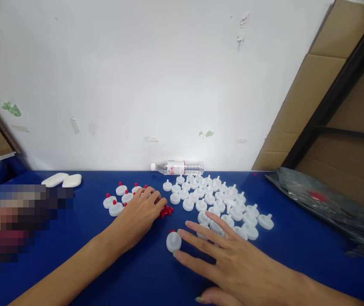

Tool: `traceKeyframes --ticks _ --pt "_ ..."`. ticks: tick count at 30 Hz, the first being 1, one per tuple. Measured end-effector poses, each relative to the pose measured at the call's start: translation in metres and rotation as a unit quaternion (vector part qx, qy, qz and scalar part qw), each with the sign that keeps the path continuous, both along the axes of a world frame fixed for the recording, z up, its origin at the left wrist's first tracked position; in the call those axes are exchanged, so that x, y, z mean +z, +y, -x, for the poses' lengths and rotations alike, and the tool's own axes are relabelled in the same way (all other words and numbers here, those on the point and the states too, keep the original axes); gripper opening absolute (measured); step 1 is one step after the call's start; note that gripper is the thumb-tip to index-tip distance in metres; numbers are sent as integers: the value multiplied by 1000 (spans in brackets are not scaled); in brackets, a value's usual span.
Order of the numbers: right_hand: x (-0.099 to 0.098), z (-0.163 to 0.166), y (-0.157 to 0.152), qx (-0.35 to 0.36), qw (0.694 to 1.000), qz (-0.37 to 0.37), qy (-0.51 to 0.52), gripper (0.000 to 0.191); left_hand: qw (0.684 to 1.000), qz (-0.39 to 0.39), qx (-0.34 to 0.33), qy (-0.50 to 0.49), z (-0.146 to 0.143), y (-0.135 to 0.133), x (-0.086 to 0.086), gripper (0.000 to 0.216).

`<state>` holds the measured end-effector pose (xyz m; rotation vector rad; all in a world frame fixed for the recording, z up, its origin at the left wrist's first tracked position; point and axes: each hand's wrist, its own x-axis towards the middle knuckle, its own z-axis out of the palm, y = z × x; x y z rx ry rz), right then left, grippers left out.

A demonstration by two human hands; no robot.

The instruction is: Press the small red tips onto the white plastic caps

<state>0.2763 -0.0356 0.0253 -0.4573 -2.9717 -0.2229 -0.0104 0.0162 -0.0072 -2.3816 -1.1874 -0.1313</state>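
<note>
My left hand (142, 214) is at the small pile of red caps (166, 211), its fingers bent down and closed; the fingertips and whatever they hold are hidden. My right hand (229, 259) spreads its fingers above the table, two fingertips at the right edge of a round white funnel-like piece (173, 242) with a red tip. Beyond the right hand lie many white pieces with bare spouts (210, 198), some partly covered by its fingers. Left of my left hand stand several white pieces with red caps on their spouts (116, 208).
A clear plastic bottle (178, 167) lies along the white wall. Two smooth white objects (71, 180) rest at the back left, near a blurred-out patch. Grey plastic bags (322, 208) lie on the right, beside cardboard (296, 102). The table (105, 272) is blue.
</note>
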Motion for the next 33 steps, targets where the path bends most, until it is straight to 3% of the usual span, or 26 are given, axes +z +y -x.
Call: traceKeyframes --ticks 6,12,17,25,33 --pt "11 5 0 20 999 15 -27 57 1000 -15 -5 1 1 4 -6 20" --pt "22 5 -1 78 996 -36 -31 43 999 -36 2 -7 -1 2 -2 14" --pt "13 2 -2 32 998 -50 -8 46 998 -52 4 -39 -4 -5 11 18" --pt "6 3 -1 14 1000 3 -10 61 978 -81 -119 -149 -11 -14 18 19" --pt "4 0 1 13 999 45 -3 63 957 -89 -240 -139 -23 -30 24 30"
